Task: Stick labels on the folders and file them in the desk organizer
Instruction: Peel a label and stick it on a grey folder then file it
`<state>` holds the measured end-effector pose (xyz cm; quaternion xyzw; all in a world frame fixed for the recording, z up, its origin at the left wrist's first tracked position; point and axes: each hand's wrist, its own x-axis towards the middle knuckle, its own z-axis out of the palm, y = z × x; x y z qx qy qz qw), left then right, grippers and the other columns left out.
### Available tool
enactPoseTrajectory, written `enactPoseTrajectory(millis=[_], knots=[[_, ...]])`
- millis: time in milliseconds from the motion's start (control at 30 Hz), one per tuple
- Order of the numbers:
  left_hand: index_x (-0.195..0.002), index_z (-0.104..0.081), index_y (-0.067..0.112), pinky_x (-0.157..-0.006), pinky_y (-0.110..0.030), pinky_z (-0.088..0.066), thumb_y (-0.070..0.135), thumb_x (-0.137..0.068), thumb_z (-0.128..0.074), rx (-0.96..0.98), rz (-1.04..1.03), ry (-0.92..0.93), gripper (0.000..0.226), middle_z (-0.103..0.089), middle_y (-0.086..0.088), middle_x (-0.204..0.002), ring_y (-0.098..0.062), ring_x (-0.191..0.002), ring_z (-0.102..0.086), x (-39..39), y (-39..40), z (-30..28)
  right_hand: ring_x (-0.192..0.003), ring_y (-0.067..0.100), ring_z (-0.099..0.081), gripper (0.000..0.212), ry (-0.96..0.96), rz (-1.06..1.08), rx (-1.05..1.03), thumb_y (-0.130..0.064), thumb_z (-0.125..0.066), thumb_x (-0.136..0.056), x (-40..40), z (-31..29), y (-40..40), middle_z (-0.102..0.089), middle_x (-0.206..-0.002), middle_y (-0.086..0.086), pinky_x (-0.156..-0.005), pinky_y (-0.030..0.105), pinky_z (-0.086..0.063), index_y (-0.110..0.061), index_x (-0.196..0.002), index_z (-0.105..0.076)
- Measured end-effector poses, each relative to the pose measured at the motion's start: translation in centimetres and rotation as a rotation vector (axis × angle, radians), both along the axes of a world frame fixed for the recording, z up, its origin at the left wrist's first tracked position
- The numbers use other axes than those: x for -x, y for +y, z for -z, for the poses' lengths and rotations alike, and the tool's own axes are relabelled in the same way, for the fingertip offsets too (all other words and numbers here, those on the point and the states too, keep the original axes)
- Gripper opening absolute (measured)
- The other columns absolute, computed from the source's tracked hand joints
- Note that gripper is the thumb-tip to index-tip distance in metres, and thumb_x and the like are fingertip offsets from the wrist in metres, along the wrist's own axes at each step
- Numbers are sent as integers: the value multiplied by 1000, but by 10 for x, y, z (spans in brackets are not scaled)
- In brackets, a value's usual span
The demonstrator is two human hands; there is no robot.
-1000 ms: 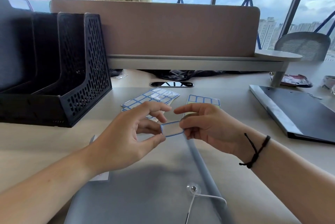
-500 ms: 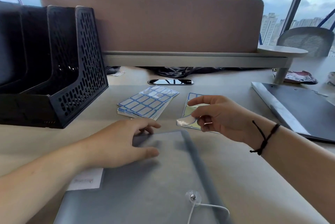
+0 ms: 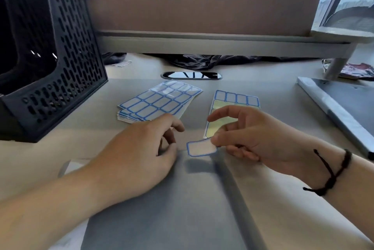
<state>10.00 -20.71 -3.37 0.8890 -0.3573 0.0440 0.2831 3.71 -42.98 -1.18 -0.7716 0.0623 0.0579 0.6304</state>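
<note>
Near the folder's [image 3: 172, 209] far edge, on the desk: right hand [image 3: 253, 140] pinched a blue-bordered label [image 3: 201, 148] by one end, sticky side kept free above the cover. Left hand [image 3: 137, 158], fingers loosely curled, rested there, apparently steadying. Black organizer [image 3: 60, 67] at the far-left corner.

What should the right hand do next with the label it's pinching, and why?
Probably lower the label flat onto the grey folder and press it down. The right hand pinches it by one edge just above the folder's top corner, and the left hand rests on the folder.
</note>
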Motion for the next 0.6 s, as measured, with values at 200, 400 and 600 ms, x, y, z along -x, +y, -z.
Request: enactPoseTrajectory(millis=[200,400,600], knots=[[-101,-56,44,-61,-15,-40,26,-87,-63,30,24,28,24,-60,28,-95,1,-78,-56,-4,-4,7,-43,11,-42,34,19,26,102,-5,-78,-77,-3,0,8,-64,-66,1,-34,14,-29,-23,-104,-66],[-101,-54,49,-60,-14,-37,30,-85,-63,44,32,21,26,-59,32,-100,5,-79,-56,-6,-4,7,-42,13,-39,38,53,29,114,-5,-79,-72,-3,-3,8,-64,-64,2,-35,16,-28,-21,-103,-65],[-100,-55,49,-60,-20,-42,29,-84,-63,65,42,24,27,-59,32,-97,0,-78,-58,-5,-3,9,-41,14,-40,37,54,67,177,-6,-79,-71,-4,0,12,-66,-62,-1,-36,16,-30,-23,-100,-64]])
